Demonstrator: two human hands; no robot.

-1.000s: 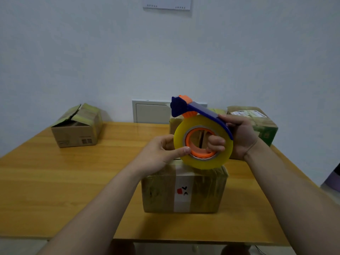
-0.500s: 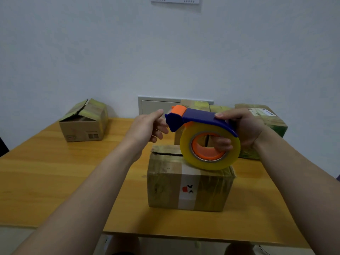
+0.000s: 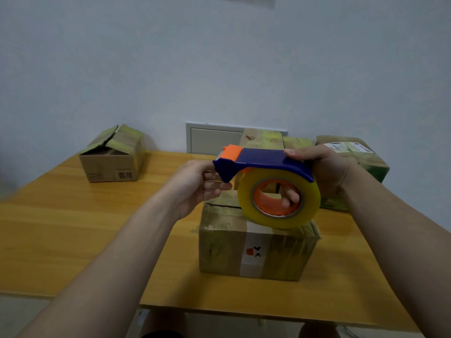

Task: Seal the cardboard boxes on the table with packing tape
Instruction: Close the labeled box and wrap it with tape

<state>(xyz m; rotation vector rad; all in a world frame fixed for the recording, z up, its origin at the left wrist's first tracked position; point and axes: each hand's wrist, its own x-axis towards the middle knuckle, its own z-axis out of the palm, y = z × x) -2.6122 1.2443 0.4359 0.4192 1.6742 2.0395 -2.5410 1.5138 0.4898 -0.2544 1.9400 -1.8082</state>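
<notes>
- Near the table's (image 3: 73, 228) front edge, right of its middle, stands the near box (image 3: 219, 250). A white strip label (image 3: 253, 252) on its front bears a red mark and small black marks, with no readable words.
- At the far right corner a taped box (image 3: 366, 164) carries a white shipping label (image 3: 346, 146), its print too small to read. The open-flapped box (image 3: 112, 162) at the far left corner has printed marks on its front, also unreadable.
- The table is glossy yellow wood against a plain pale wall, with a grey wall panel (image 3: 212, 140) behind the far edge.
- The right hand (image 3: 327, 169) grips the tape dispenser (image 3: 263, 159), thumb on the blue handle and fingers through the orange core. The tape roll (image 3: 307, 203) is just over the near box's top.
- The left hand (image 3: 195, 184) has come in from half a second ago. Its fingers now curl under the dispenser's blue nose, but I cannot tell whether they pinch the tape.
</notes>
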